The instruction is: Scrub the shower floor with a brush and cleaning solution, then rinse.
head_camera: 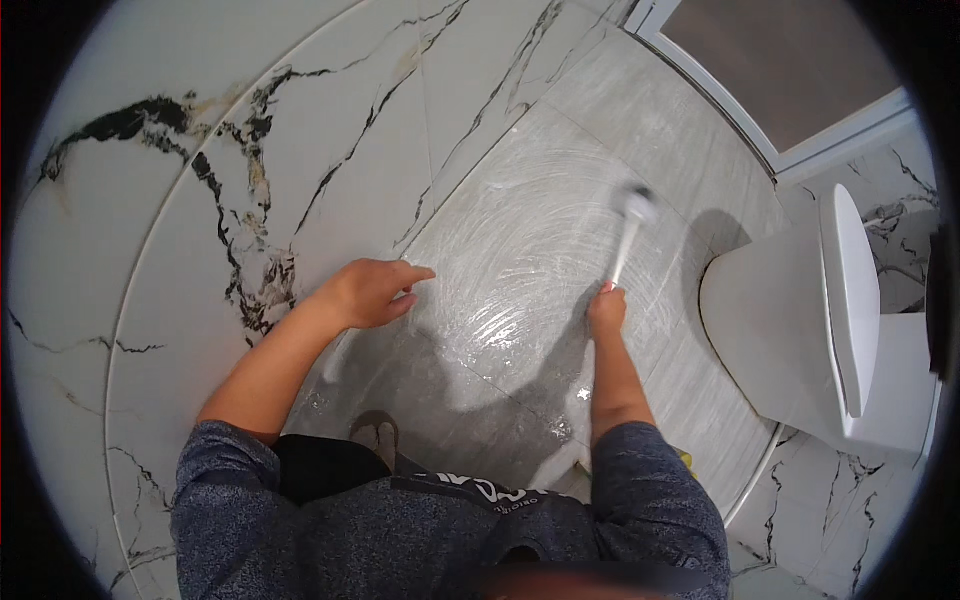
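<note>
My right hand (607,310) is closed around the white handle of a scrub brush (628,244). The brush head, blurred, lies over the grey floor tiles (525,217) ahead of the hand and to its right in the picture. Curved streaks of wet, whitish suds cover the tiles between my hands. My left hand (379,292) holds nothing; its index finger points out and its thumb is apart, near the foot of the marble-patterned wall. Whether it touches the wall cannot be told.
A white toilet (772,322) stands at the right. At the upper right is a white-framed door (787,159). Marble-patterned wall tiles (360,97) rise at the left. My slippered foot (375,435) is below, and a yellow object (687,462) shows partly behind my right sleeve.
</note>
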`<action>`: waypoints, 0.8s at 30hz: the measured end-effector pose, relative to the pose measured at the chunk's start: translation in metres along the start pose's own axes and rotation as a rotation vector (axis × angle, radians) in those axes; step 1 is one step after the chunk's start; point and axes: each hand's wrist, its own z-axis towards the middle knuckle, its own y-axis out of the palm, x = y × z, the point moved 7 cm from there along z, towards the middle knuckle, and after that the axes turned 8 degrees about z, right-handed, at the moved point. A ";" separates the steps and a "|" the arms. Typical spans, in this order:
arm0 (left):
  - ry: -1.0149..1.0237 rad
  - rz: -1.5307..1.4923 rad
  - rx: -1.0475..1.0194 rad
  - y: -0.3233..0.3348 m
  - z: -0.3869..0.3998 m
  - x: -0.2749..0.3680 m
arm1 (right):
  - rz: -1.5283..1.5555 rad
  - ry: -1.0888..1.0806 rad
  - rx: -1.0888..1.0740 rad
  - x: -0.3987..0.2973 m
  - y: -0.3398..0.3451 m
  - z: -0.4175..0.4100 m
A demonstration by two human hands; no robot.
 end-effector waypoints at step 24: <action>-0.367 -1.597 0.479 -0.019 0.021 0.071 | 0.573 0.508 0.240 0.121 0.032 -0.072</action>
